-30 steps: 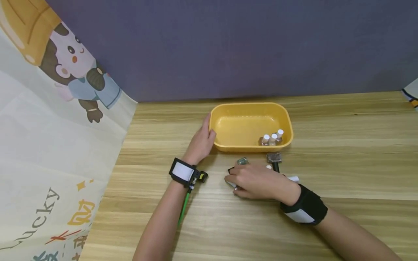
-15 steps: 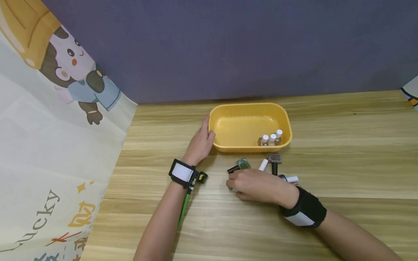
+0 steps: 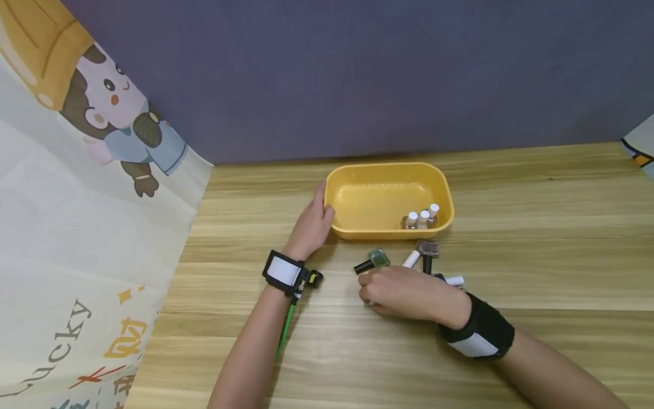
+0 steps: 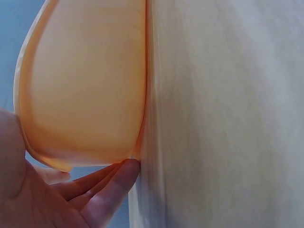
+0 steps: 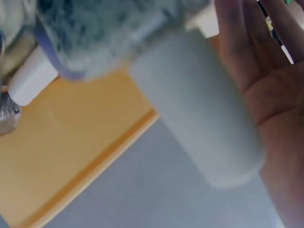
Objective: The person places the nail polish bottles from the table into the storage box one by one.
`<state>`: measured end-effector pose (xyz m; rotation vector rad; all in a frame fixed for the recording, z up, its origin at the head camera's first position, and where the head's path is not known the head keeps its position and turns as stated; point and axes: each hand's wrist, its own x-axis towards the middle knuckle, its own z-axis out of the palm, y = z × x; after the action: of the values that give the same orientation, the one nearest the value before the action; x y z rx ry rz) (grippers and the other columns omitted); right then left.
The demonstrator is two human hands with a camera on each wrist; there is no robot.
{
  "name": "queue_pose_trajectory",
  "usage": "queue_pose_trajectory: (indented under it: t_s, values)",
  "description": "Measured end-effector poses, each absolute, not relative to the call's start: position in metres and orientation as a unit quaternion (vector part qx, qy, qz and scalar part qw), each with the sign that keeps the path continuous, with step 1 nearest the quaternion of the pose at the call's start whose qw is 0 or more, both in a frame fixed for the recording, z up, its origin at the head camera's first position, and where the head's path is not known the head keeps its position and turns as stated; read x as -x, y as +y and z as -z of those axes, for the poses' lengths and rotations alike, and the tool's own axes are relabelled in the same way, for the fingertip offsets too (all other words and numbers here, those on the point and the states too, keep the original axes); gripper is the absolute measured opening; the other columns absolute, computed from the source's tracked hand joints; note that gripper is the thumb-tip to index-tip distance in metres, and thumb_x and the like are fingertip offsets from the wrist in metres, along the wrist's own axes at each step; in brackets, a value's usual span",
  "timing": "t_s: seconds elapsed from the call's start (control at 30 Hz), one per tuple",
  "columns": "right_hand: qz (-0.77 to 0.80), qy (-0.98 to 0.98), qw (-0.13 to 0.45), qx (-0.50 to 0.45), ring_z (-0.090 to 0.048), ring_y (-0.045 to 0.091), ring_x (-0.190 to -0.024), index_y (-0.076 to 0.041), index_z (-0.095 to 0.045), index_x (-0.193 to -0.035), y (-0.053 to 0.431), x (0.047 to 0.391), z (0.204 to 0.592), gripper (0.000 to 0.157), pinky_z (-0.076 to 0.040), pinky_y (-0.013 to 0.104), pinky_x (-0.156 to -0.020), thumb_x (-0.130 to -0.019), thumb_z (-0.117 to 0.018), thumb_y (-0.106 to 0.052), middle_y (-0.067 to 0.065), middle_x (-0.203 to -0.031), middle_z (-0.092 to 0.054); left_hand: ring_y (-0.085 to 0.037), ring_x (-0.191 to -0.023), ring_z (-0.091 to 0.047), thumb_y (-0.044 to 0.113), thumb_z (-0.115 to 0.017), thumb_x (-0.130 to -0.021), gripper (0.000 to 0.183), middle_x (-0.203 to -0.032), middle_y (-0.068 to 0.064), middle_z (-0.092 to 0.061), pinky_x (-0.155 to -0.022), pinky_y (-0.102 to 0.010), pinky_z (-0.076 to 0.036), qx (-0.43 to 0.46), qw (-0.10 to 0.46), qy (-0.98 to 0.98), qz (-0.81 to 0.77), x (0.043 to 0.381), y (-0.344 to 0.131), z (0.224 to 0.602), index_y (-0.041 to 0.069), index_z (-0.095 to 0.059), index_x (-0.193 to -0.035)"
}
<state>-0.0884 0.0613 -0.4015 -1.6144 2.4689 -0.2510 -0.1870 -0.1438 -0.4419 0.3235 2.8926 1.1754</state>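
My left hand (image 3: pixel 310 227) holds the left end of a yellow plastic bin (image 3: pixel 378 234), its fingers against the outer wall (image 4: pixel 85 156) in the left wrist view. Three white-capped nail polish bottles (image 3: pixel 423 219) stand in the bin's near right corner. In front of it, my right hand (image 3: pixel 409 292) is low over the table with curled fingers, pinching a nail polish bottle mostly hidden beneath them; a pale bit shows. Beside that hand lies a green nail polish bottle (image 3: pixel 378 258) with a black cap. A speckled bottle (image 5: pixel 118 33) with a white cap looms close in the right wrist view.
A dark glittery bottle (image 3: pixel 428 248) with a black cap lies by the bin's near side. White caps (image 3: pixel 411 259) of other bottles show around the right hand. A dark wall panel (image 3: pixel 388 79) rises behind the wooden table (image 3: pixel 536 238); a printed cloth (image 3: pixel 97 238) hangs at left.
The right hand has shifted slightly right and toward me, its fingers curling in more, and the green bottle's black cap is uncovered. The left hand stays on the bin.
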Motion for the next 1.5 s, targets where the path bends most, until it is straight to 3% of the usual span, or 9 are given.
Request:
queue_pose_trajectory:
  t_s: [0.2, 0.63, 0.97, 1.3, 1.5]
  values:
    - [0.094, 0.826, 0.11, 0.545, -0.043, -0.001, -0.067, -0.019, -0.064, -0.079, 0.067, 0.088, 0.39, 0.01, -0.037, 0.017, -0.057, -0.084, -0.058, -0.013, -0.014, -0.076, -0.043, -0.018, -0.079, -0.054, 0.034, -0.028, -0.096, 0.059, -0.144, -0.006, -0.038, -0.066, -0.032, -0.044, -0.101, 0.003, 0.921, -0.377, 0.187, -0.144, 0.444, 0.034, 0.001, -0.147]
    - [0.102, 0.831, 0.112, 0.536, -0.043, -0.003, -0.068, -0.019, -0.064, -0.082, 0.073, 0.085, 0.372, 0.008, -0.037, 0.014, -0.058, -0.086, -0.058, -0.015, -0.014, -0.08, -0.046, -0.016, -0.087, -0.054, 0.033, -0.029, -0.096, 0.06, -0.144, -0.007, -0.038, -0.07, -0.03, -0.045, -0.102, 0.002, 0.92, -0.378, 0.189, -0.144, 0.445, 0.034, 0.001, -0.147]
    - [0.077, 0.822, 0.046, 0.563, -0.044, -0.004, -0.07, -0.018, -0.064, -0.081, 0.073, 0.083, 0.371, 0.01, -0.037, 0.011, -0.058, -0.086, -0.058, -0.013, -0.013, -0.079, -0.048, -0.015, -0.1, -0.052, 0.033, -0.029, -0.096, 0.06, -0.146, -0.006, -0.035, -0.083, -0.032, -0.043, -0.103, -0.002, 0.92, -0.377, 0.189, -0.144, 0.445, 0.029, -0.001, -0.149]
    - [0.109, 0.82, -0.002, 0.562, -0.049, -0.001, -0.077, -0.019, -0.064, -0.083, 0.075, 0.085, 0.368, 0.009, -0.04, 0.01, -0.066, -0.082, -0.061, -0.011, -0.013, -0.083, -0.051, -0.016, -0.094, -0.053, 0.033, -0.029, -0.096, 0.06, -0.146, -0.005, -0.035, -0.079, -0.031, -0.043, -0.099, 0.005, 0.921, -0.376, 0.188, -0.143, 0.443, 0.031, 0.0, -0.148]
    - [0.112, 0.819, -0.058, 0.56, -0.055, 0.004, -0.088, -0.016, -0.066, -0.091, 0.079, 0.086, 0.363, 0.017, -0.043, 0.014, -0.077, -0.078, -0.064, -0.006, -0.008, -0.093, -0.059, -0.016, -0.092, -0.053, 0.033, -0.029, -0.096, 0.06, -0.145, -0.006, -0.036, -0.077, -0.031, -0.044, -0.099, 0.005, 0.92, -0.379, 0.187, -0.143, 0.442, 0.03, 0.0, -0.149]
